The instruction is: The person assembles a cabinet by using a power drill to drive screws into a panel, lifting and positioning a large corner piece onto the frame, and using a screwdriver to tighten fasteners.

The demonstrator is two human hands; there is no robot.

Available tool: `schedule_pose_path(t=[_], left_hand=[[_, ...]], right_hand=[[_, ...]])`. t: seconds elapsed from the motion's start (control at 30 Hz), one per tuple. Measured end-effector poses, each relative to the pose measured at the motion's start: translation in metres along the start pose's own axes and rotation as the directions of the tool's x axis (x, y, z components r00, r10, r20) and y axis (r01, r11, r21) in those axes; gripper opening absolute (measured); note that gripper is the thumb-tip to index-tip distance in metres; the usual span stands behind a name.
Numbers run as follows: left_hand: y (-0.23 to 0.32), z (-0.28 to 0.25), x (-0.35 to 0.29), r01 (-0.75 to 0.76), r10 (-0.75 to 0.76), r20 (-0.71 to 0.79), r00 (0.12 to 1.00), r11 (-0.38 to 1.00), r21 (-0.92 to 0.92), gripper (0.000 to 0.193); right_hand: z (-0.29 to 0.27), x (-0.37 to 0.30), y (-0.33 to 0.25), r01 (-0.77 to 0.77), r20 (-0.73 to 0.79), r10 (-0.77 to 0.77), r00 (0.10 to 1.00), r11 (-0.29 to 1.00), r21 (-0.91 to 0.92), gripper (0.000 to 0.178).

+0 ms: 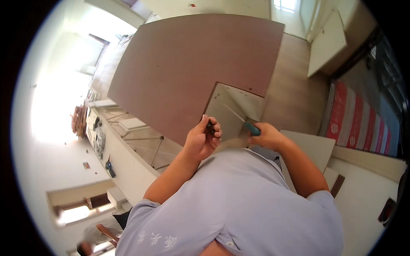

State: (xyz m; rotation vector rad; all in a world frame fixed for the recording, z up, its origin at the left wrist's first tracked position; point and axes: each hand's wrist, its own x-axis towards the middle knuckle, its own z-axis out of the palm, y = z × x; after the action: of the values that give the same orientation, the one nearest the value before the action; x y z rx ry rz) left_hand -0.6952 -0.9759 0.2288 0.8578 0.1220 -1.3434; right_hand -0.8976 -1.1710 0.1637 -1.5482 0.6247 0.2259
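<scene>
My left hand (200, 143) is raised in front of my chest, its fingers curled around small dark pieces (210, 127); they look like metal hardware, but their exact kind cannot be made out. In my right hand (271, 136) is a screwdriver (252, 129) with a teal handle, its thin shaft pointing forward and to the left. Just beyond both hands, an open white compartment (228, 117) sits in a cutout of a large reddish-brown board (192, 64). Small dark holes dot the compartment's wall. The screwdriver's shaft passes over the compartment; whether its tip touches anything cannot be told.
At left, a long white panel (130, 175) carries a power drill (110, 167) and a clear plastic bag (100, 144). A bundle of brown strips (79, 120) is beyond it. A pale board (309, 147) and a red-and-white striped package (356, 115) are at right. Another person (100, 234) is lower left.
</scene>
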Motion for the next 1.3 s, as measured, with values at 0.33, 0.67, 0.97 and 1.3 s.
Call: schedule_pose_path(t=[0.33, 0.67, 0.97, 1.3], left_hand=[[0.008, 0.008, -0.043, -0.283, 0.268, -0.100, 0.958, 0.943, -0.177, 0.024], [-0.005, -0.041, -0.057, -0.203, 0.220, 0.108, 0.969, 0.968, -0.149, 0.021], [-0.008, -0.037, -0.049, -0.309, 0.307, -0.039, 0.951, 0.939, -0.148, 0.026], [0.019, -0.008, -0.030, -0.253, 0.246, -0.073, 0.966, 0.963, -0.094, 0.033]], right_hand=[[0.014, -0.069, -0.081, 0.134, -0.017, -0.151, 0.988, 0.918, -0.373, 0.028], [0.031, -0.091, -0.104, 0.201, -0.017, -0.266, 0.964, 0.765, -0.613, 0.023], [0.034, -0.086, -0.102, 0.166, -0.038, -0.241, 0.970, 0.767, -0.619, 0.024], [0.003, -0.052, -0.119, 0.199, -0.001, -0.266, 0.964, 0.723, -0.662, 0.026]])
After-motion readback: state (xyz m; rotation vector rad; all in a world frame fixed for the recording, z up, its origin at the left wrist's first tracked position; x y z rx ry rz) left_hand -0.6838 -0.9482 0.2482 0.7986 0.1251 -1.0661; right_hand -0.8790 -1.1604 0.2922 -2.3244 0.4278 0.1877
